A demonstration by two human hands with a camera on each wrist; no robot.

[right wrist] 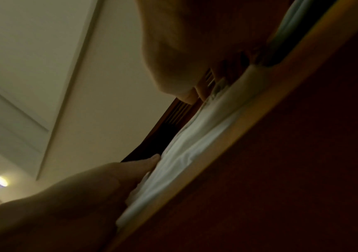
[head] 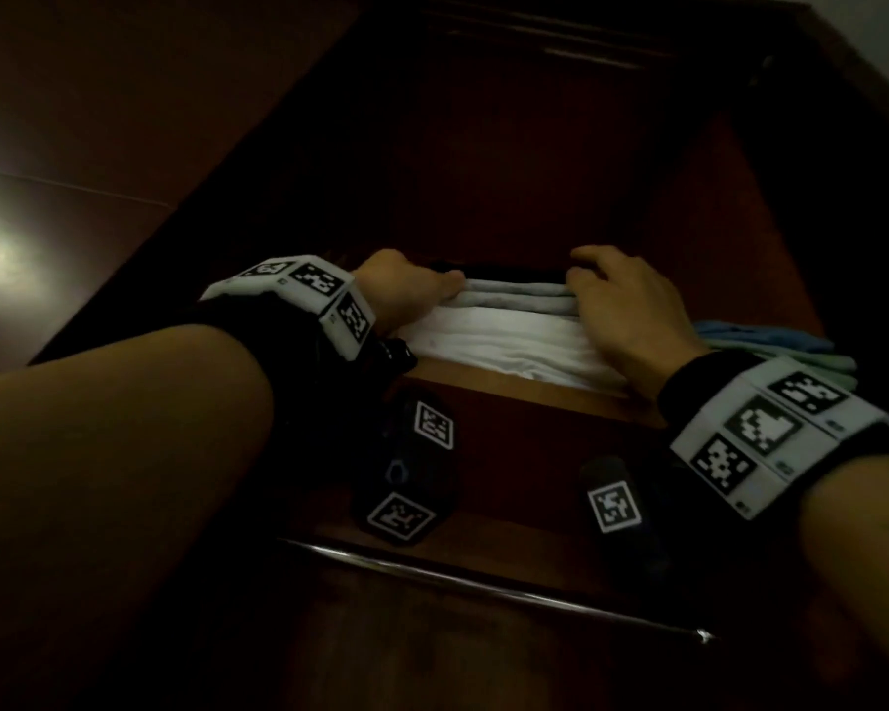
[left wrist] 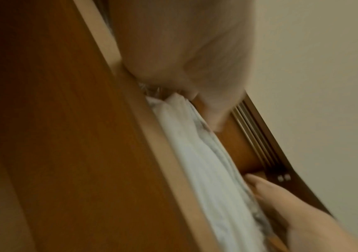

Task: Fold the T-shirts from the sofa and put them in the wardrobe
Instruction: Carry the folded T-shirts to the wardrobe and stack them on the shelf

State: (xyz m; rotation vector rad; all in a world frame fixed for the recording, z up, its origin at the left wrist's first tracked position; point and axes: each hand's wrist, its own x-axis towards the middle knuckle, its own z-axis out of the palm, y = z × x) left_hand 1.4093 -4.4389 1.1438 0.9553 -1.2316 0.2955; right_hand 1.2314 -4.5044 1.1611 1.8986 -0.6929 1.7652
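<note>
A stack of folded T-shirts lies on a wooden wardrobe shelf point(head: 509, 397): a white one point(head: 504, 346) at the bottom, a grey one point(head: 519, 297) on it, a black one point(head: 514, 273) on top. My left hand point(head: 417, 287) rests against the stack's left end, thumb on the grey shirt. My right hand point(head: 622, 305) lies over its right end, fingers reaching onto the top. In the left wrist view the left hand point(left wrist: 195, 59) is blurred above the white cloth point(left wrist: 206, 162). The right wrist view shows the right hand point(right wrist: 184, 42) over the same cloth point(right wrist: 195, 145).
A pile of folded blue and pale green clothes point(head: 771, 346) lies on the shelf just right of the stack. A metal rail point(head: 483, 587) runs below the shelf. Dark wardrobe walls close in on both sides, and the shelf space behind the stack is in deep shadow.
</note>
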